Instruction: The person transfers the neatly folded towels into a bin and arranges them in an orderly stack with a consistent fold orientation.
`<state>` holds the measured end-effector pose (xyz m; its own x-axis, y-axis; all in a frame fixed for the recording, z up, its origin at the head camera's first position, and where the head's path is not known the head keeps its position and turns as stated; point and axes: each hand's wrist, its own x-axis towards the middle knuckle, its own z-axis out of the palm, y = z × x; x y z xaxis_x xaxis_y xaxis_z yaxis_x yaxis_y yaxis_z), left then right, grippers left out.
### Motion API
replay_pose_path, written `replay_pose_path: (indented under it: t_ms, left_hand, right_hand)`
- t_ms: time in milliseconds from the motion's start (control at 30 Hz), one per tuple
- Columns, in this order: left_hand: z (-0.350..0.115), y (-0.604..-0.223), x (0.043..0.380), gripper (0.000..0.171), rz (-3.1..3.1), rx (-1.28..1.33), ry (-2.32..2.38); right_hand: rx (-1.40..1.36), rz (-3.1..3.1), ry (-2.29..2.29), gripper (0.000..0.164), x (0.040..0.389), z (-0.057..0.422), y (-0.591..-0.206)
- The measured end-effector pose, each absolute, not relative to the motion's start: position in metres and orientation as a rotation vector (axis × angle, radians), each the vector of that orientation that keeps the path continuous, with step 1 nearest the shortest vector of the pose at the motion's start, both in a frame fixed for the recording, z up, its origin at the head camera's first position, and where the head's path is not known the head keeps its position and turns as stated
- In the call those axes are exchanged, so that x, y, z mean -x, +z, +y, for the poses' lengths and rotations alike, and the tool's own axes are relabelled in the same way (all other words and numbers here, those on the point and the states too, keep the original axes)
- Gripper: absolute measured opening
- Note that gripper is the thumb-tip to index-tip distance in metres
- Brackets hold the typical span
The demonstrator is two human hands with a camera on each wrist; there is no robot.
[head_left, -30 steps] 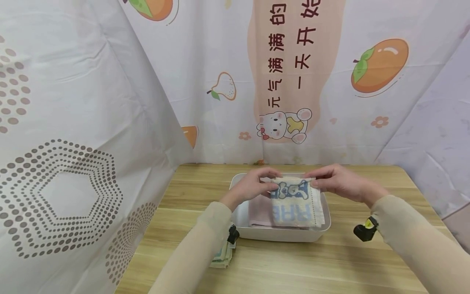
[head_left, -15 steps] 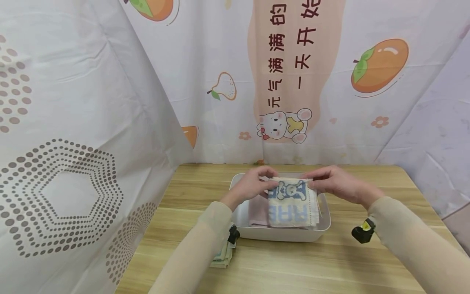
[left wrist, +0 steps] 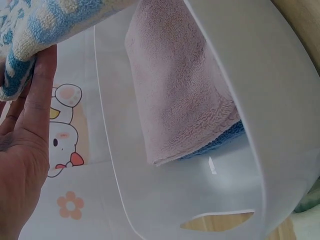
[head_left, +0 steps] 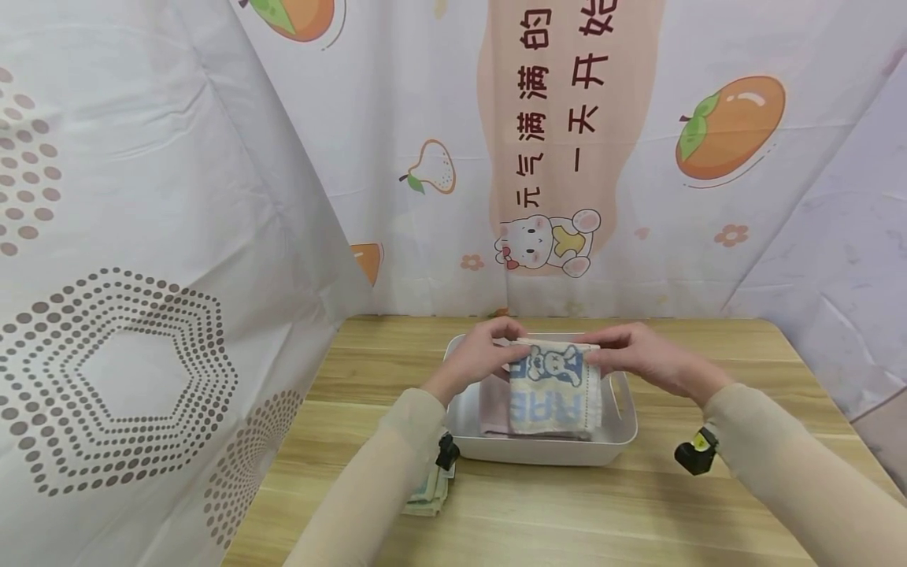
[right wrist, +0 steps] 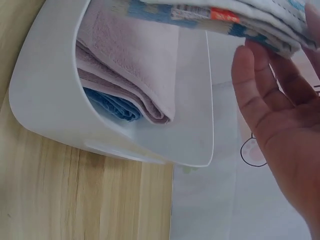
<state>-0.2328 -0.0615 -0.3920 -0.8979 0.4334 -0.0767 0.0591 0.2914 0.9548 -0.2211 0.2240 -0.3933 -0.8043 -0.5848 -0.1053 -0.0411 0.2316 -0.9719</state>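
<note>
A folded cream towel [head_left: 549, 394] with a blue bear pattern is held above a white plastic basket [head_left: 546, 453]. My left hand [head_left: 478, 358] pinches its far left corner, thumb on top and fingers beneath. At the far right corner my right hand [head_left: 638, 354] grips it the same way. Under it, inside the basket, lies a folded pink towel [left wrist: 175, 85]. A blue towel [right wrist: 112, 104] shows beneath the pink one. The right wrist view shows several layers and a printed label [right wrist: 200, 13] on the held towel's edge.
A small stack of folded pale green towels [head_left: 427, 498] lies left of the basket, partly behind my left forearm. The basket stands on a wooden table [head_left: 567, 520]. A printed curtain [head_left: 425, 260] hangs behind the table.
Both hands have shifted slightly left with the cream towel, still above the basket. More of the basket's right side and its handle slot now shows.
</note>
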Motion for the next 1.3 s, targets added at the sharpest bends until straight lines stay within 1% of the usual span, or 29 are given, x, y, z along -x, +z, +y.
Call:
replay_pose_path:
  t_ms: [233,467,833,933,1100,1200,1300]
  left_hand:
    - [-0.063,-0.373,0.221,0.016,2.237,-0.454,1.660]
    - [-0.069,-0.395,0.236,0.022,2.182,-0.478,1.704]
    - [-0.073,-0.400,0.241,0.024,2.162,-0.396,1.687]
    - [-0.074,-0.400,0.241,0.024,2.169,-0.375,1.673]
    - [-0.074,-0.401,0.242,0.024,2.175,-0.347,1.648]
    - [-0.074,-0.403,0.242,0.023,2.182,-0.333,1.633]
    - [-0.074,-0.405,0.244,0.022,2.189,-0.326,1.622]
  right_hand:
    - [0.496,2.266,-1.535,0.039,0.217,0.218,-0.390]
    - [0.483,2.293,-1.567,0.038,0.215,0.215,-0.392]
    - [0.512,2.200,-1.707,0.041,0.214,0.210,-0.397]
    - [0.541,2.226,-1.683,0.035,0.214,0.209,-0.398]
    - [0.601,2.238,-1.657,0.020,0.214,0.207,-0.402]
    - [0.617,2.233,-1.653,0.017,0.214,0.207,-0.405]
    - [0.609,2.236,-1.643,0.018,0.214,0.206,-0.406]
